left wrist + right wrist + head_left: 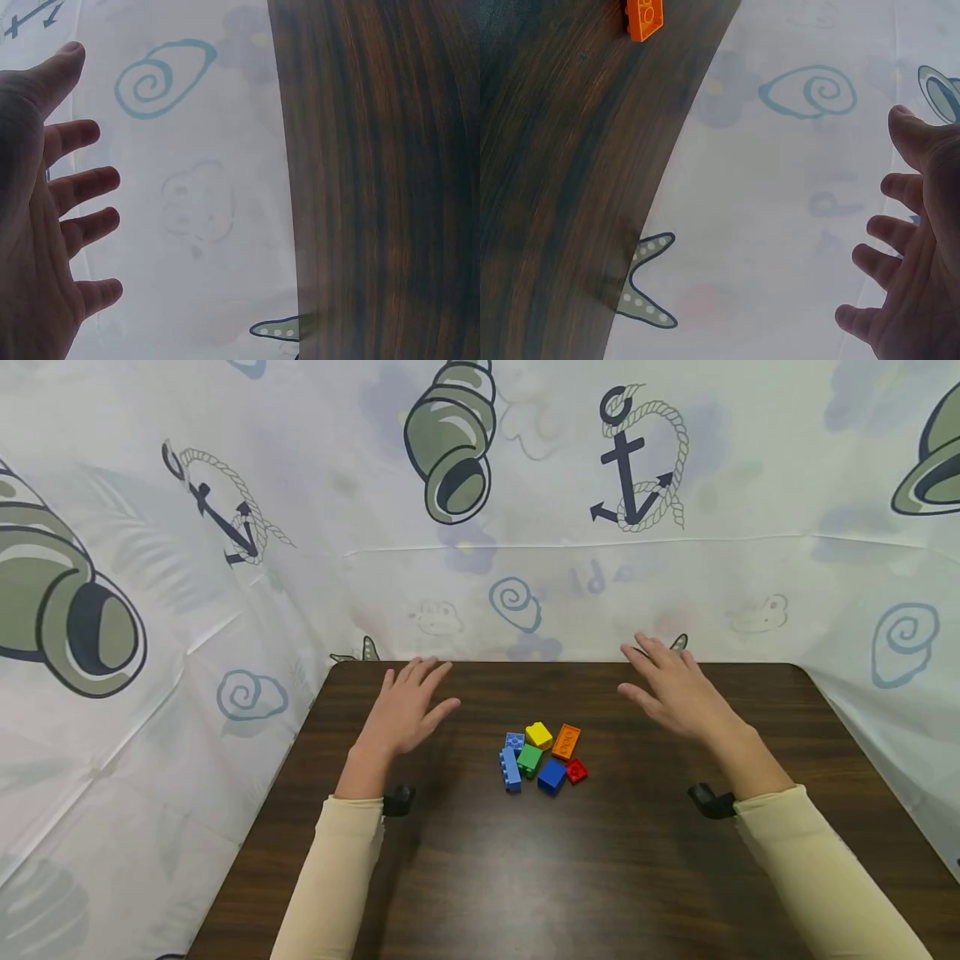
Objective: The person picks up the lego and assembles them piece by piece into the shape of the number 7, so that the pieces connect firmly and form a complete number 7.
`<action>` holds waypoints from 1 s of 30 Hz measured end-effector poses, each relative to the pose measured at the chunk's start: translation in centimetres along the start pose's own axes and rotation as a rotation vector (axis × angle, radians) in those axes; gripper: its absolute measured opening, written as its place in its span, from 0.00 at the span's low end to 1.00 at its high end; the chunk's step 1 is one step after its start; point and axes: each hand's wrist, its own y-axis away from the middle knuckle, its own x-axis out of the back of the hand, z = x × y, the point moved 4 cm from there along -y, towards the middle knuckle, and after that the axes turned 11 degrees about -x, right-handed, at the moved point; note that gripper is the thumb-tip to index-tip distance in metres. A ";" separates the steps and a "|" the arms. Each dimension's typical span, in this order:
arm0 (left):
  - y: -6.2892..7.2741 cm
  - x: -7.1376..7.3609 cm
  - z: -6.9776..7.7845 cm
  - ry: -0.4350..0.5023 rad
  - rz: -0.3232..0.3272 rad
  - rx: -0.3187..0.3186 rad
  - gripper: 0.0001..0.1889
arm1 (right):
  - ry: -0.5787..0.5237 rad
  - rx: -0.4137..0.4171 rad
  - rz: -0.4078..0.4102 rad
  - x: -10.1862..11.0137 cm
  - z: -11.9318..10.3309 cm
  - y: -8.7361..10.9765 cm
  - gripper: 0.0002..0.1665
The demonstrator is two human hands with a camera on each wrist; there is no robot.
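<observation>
Toy building bricks lie in a loose cluster mid-table in the head view: a yellow brick [538, 735], an orange brick [566, 742] on its side with its hollow underside showing, a green brick [529, 760], a dark blue brick [552, 777], a small red brick [576, 771] and two lighter blue bricks, one long [510, 770] and one short [514, 742]. My left hand [405, 710] hovers left of them, fingers spread and holding nothing. To their right, my right hand [675, 689] is raised, its fingers extended and touching nothing. The right wrist view catches the orange brick [645, 19] at its top edge.
The bricks lie on a dark wood-grain table [480, 877]. A white cloth [555, 460] printed with shells and anchors hangs behind the table's far edge and along its left side. Each wrist wears a black camera mount, one [399, 800] on the left, another [711, 802] on the right.
</observation>
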 end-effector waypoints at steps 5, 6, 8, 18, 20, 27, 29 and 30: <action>0.2 -0.5 0.0 0.020 0.003 -0.006 0.36 | 0.004 0.016 -0.015 -0.6 -0.2 0.2 0.40; 0.2 -0.7 0.0 0.023 0.005 -0.007 0.36 | 0.005 0.018 -0.020 -0.8 -0.3 0.3 0.40; 0.1 -0.9 0.1 0.033 0.009 -0.010 0.36 | -0.007 0.020 -0.026 -1.1 -0.4 0.4 0.39; 0.0 -2.9 1.4 0.080 -0.031 -0.040 0.35 | -0.076 -0.002 -0.080 -5.4 -2.0 0.7 0.36; 0.1 -3.4 1.8 0.095 -0.029 -0.055 0.35 | -0.051 0.006 -0.080 -6.4 -2.5 0.9 0.34; 0.1 -6.2 4.6 0.166 0.075 -0.099 0.29 | 0.024 0.003 -0.104 -9.8 -4.4 1.8 0.27; 0.1 -7.1 5.8 0.186 0.110 -0.091 0.27 | 0.045 0.001 -0.115 -10.7 -4.9 2.0 0.27; 0.2 -7.6 6.5 0.204 0.128 -0.087 0.25 | 0.053 -0.003 -0.121 -11.1 -5.1 2.1 0.27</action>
